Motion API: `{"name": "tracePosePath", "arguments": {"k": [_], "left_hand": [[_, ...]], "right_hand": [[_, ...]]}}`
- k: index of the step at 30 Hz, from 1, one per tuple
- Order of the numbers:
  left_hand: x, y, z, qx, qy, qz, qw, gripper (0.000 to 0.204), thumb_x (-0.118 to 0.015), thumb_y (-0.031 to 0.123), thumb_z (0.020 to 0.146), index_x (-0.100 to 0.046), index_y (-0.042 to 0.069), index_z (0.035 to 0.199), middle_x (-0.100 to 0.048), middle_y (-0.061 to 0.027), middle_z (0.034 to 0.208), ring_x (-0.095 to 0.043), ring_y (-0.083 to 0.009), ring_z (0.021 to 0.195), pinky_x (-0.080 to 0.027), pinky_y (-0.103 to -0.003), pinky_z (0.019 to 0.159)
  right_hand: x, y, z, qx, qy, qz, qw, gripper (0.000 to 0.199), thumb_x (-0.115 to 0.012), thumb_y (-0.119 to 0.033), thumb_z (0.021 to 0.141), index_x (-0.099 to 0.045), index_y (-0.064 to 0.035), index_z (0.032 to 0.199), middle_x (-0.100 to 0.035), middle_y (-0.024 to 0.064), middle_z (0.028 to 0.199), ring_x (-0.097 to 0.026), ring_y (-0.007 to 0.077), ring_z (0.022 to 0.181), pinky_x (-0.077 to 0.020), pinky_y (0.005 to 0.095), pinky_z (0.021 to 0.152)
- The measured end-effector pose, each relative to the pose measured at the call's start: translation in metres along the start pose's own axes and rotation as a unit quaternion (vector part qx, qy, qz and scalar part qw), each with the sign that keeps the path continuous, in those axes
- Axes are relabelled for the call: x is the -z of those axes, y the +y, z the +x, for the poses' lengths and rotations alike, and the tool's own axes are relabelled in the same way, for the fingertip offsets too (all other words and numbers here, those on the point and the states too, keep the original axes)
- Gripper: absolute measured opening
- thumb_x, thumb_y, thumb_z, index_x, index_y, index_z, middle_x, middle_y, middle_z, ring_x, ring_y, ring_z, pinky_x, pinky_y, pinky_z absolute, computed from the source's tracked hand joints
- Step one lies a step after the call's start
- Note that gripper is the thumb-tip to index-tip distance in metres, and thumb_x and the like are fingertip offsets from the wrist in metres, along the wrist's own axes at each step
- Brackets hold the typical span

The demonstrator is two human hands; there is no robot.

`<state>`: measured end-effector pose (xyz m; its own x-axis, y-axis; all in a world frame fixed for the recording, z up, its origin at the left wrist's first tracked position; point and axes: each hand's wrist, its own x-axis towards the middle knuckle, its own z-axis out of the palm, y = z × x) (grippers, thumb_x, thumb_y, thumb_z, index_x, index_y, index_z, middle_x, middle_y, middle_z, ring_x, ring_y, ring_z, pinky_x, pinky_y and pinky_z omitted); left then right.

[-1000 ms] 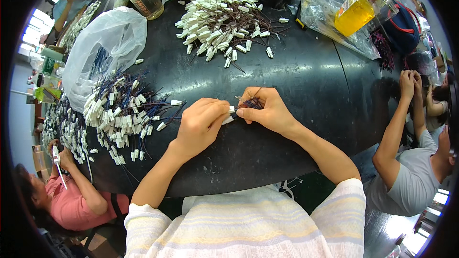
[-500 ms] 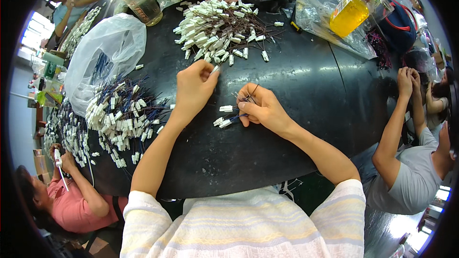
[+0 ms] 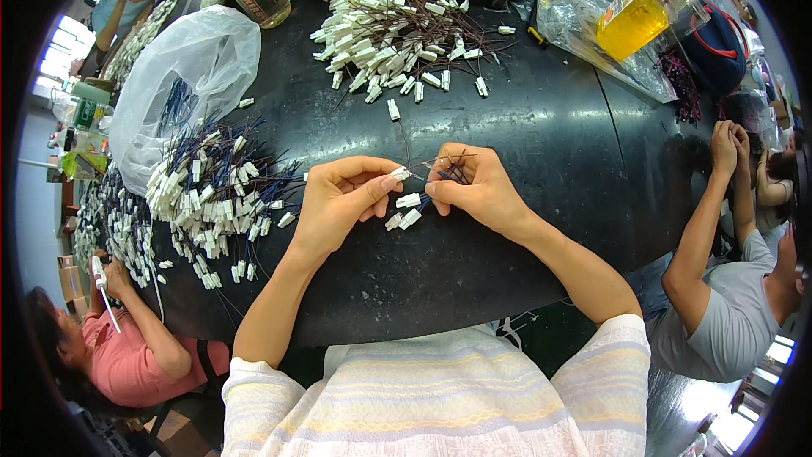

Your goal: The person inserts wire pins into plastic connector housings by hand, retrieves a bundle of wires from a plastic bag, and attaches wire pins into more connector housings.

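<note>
Head view: what's hard to make out?

Dark wires (image 3: 456, 172), bunched and partly hidden inside the right hand (image 3: 482, 195), which clasps them!

And the left hand (image 3: 338, 199)?

Pinching a white connector (image 3: 400, 174): small, blocky, just left of the wires, finer detail too small to tell, far connector pile (image 3: 381, 38) beyond!

And it's bright here, a window (image 3: 69, 49) blown out white at upper left, glare gleaming across the dark surface (image 3: 533, 123) near centre, while straight edges bend hard toward black corners!
</note>
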<state>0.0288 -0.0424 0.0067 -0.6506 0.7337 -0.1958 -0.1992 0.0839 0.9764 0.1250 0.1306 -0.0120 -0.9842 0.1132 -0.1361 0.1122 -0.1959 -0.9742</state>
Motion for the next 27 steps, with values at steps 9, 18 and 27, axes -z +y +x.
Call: {"name": "tracePosePath", "arguments": {"k": [9, 18, 27], "left_hand": [[-0.007, -0.003, -0.006, -0.012, -0.022, 0.093, 0.995, 0.016, -0.060, 0.006, 0.082, -0.063, -0.004, 0.094, -0.062, -0.0050, 0.074, -0.052, -0.0053, 0.056, -0.041, -0.017, 0.050], [-0.012, -0.010, -0.005, -0.034, -0.010, 0.101, 0.994, 0.013, -0.060, 0.003, 0.081, -0.064, -0.005, 0.090, -0.061, -0.0045, 0.068, -0.052, -0.0048, 0.054, -0.042, -0.018, 0.048], [-0.002, -0.002, 0.000, 0.000, -0.072, 0.145, 0.987, 0.012, -0.061, 0.003, 0.080, -0.064, -0.005, 0.088, -0.061, -0.0042, 0.065, -0.053, -0.0051, 0.054, -0.042, -0.019, 0.048]], "right_hand": [[0.003, -0.001, 0.001, -0.003, -0.015, -0.010, 1.000, 0.007, -0.060, -0.005, 0.074, -0.054, -0.0010, 0.073, -0.054, 0.0020, 0.058, -0.050, 0.0062, 0.052, -0.0371, 0.0209, 0.047], [0.004, -0.001, -0.001, -0.031, -0.022, 0.023, 0.999, 0.005, -0.058, -0.003, 0.076, -0.054, 0.0000, 0.076, -0.055, 0.0011, 0.062, -0.052, 0.0061, 0.056, -0.0387, 0.0199, 0.050], [0.001, 0.003, -0.001, 0.007, -0.026, -0.060, 0.998, 0.006, -0.059, -0.004, 0.077, -0.056, 0.0008, 0.078, -0.055, 0.0006, 0.063, -0.051, 0.0056, 0.056, -0.0400, 0.0203, 0.052]]}}
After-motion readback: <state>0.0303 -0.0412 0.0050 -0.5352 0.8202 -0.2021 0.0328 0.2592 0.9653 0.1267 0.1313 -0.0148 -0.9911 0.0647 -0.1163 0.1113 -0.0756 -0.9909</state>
